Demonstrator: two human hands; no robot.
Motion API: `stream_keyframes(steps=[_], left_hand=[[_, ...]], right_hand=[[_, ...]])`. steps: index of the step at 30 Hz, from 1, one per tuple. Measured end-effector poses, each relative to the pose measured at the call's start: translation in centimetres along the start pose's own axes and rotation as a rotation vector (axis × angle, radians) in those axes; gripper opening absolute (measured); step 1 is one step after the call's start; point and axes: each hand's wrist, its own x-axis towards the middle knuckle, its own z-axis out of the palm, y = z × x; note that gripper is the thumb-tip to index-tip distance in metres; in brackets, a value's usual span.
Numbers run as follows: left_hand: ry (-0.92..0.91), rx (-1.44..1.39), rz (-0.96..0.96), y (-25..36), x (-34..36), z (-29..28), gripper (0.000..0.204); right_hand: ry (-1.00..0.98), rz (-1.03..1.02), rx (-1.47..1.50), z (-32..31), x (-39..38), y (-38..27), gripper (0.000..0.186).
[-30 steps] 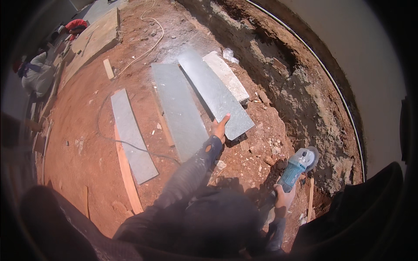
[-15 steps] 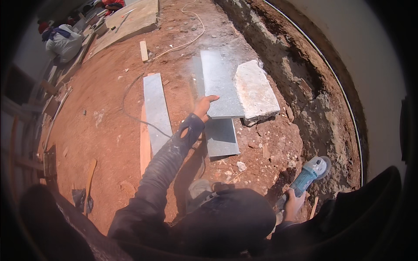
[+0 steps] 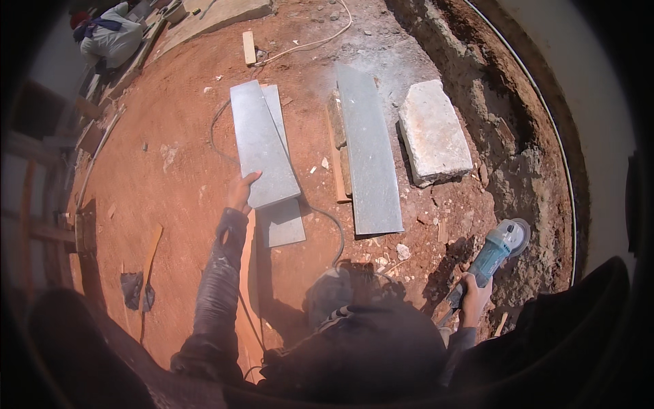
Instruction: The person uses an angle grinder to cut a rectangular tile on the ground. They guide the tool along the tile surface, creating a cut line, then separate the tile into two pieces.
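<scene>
My left hand (image 3: 240, 191) grips the near end of a grey stone slab (image 3: 264, 146), thumb on top and the other fingers out of sight underneath. This slab is above another pale slab (image 3: 286, 230), which shows past its near end and right side. In my right hand (image 3: 475, 298) is a teal angle grinder (image 3: 496, 251), held by its body with the disc (image 3: 520, 237) pointing away from me, over the trench edge. Between the hands a long grey slab (image 3: 371, 157) lies on a wooden piece and rubble. A rough whitish stone block (image 3: 436, 133) sits to its right.
A trench (image 3: 501, 129) runs along the right beside a wall, with a thin white pipe (image 3: 538, 85) on its far side. A cable (image 3: 337, 235) curves over the red soil. A small wood block (image 3: 249, 48) lies farther off. A person (image 3: 112, 41) crouches at far left.
My left hand has carried its slab leftward, off the long slab and away from the whitish block, to above the left slab. The right hand still holds the angle grinder.
</scene>
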Motion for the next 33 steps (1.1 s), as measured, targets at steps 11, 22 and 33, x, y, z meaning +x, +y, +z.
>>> stream_keyframes(steps=[11,22,33], left_hand=[[0.079,-0.040,0.024,-5.7,3.9,1.6,0.050],[-0.025,0.376,0.017,-8.1,4.2,4.7,0.031],[-0.254,1.485,0.067,-2.7,1.9,6.0,0.056]], right_hand=[[-0.051,-0.022,0.054,2.3,0.0,-3.9,0.035],[-0.034,0.018,0.070,2.7,-1.2,-4.8,0.033],[-0.078,0.087,0.135,2.3,-0.9,-5.3,0.042]])
